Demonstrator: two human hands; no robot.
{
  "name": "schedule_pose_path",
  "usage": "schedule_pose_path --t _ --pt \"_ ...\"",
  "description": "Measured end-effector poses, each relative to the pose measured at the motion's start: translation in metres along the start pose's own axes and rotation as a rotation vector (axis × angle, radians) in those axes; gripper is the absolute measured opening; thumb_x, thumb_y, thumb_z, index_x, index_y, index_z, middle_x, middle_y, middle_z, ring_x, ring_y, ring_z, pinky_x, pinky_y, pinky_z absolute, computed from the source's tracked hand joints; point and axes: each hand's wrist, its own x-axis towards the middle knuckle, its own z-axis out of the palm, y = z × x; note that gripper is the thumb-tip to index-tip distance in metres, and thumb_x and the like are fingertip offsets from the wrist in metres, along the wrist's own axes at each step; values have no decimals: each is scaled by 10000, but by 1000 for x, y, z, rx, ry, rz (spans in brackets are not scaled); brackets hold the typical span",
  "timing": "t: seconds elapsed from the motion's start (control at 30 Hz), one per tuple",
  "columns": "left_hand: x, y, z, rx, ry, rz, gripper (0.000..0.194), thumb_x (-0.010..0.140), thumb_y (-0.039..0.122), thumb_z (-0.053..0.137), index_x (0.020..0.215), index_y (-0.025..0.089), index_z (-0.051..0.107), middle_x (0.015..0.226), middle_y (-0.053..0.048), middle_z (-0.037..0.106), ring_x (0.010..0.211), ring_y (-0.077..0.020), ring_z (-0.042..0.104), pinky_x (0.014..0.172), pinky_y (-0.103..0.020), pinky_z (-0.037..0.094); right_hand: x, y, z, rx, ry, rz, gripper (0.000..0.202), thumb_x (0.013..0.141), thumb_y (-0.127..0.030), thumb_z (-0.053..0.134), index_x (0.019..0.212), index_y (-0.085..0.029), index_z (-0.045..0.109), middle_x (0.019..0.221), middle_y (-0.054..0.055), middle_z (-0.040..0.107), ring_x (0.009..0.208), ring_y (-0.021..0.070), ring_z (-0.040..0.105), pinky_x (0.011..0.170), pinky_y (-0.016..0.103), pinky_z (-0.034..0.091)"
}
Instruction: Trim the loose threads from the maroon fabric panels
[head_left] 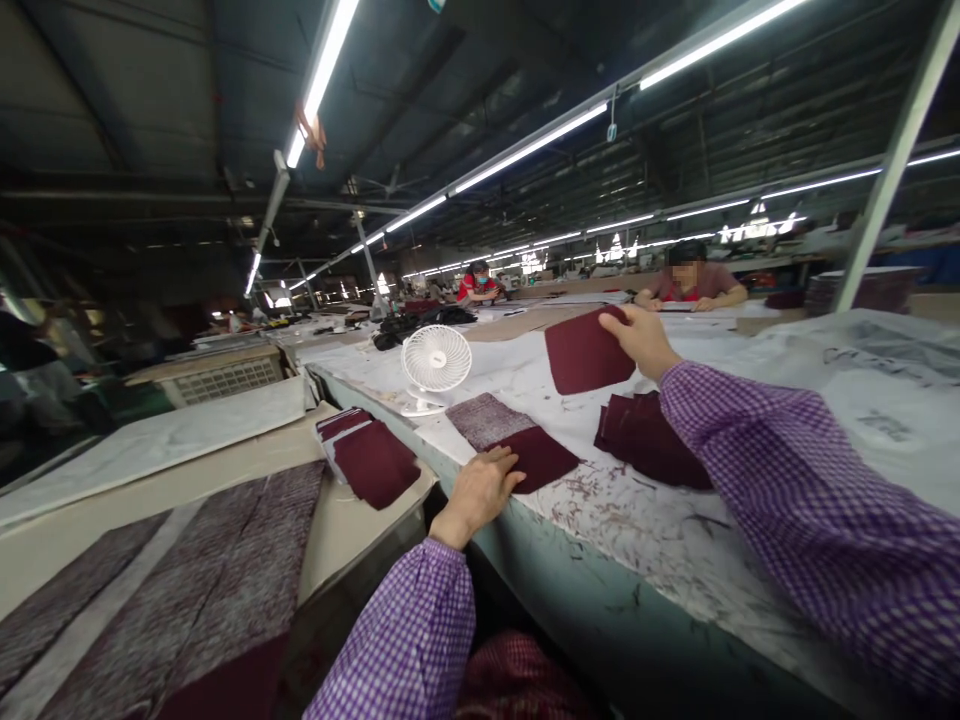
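Head camera: right hand (pixel 643 340) pinches a raised maroon cloth (pixel 585 355); left hand (pixel 480 488) lies flat on fabric pieces (pixel 538 458) on the tabletop (pixel 517 368), apparently a lift-and-steady step, the next move calling for a level grip.

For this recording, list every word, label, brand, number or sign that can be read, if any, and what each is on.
Readable text: none.
White fan: a small mark at the hub, too small to read.
Pale plastic-like sheet at the right: dark printed marks, too blurred to read.
Maroon piece in the right hand: no lettering shows.
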Motion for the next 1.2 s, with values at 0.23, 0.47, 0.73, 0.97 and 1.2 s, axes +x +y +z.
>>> schedule_pose_path --t 0.23,0.47,0.73,0.97,1.2 --pt "-8 32 -17 -835 291 -432 399 870 487 436 1023 157 599 1008 -149 666 994 -282 611 869 -472 474 -97 -64 -16 -28 -491 -544 273 878 -335 492 832 -138 676 796 60 643 738 155 557 697 285 424" --pt "-36 61 -21 -1599 166 -757 573 577 282 804 1081 164 559 849 -45 668 725 -162 650 649 -238 495 -143 -83 -26 284 -985 -606 344 879 -408 510 1122 -192 620 1164 91 580 1090 180 521 951 346 389" --pt "-41 73 -13 -1565 114 -695 488 590 289 782 1031 176 607 835 -18 678 707 -134 632 687 -251 489 -129 -35 -19 306 -1307 156 709 759 -322 637 1378 -155 335 987 88 618 798 161 605 705 292 486" --pt "-17 57 -22 -1174 -61 -518 478 726 446 654 1092 141 627 884 -72 704 762 -170 632 685 -273 486 -131 -31 -13 356 -1239 168 585 682 -139 620 1243 -144 452 650 -59 499 552 92 523 532 223 437" --pt "30 65 -4 -552 17 -291 181 772 181 610 905 209 729 894 -19 713 834 -171 629 802 -290 468 -125 -15 -8 175 -1152 43 560 705 -151 598 1242 -100 448 678 -26 570 607 127 567 570 244 442"
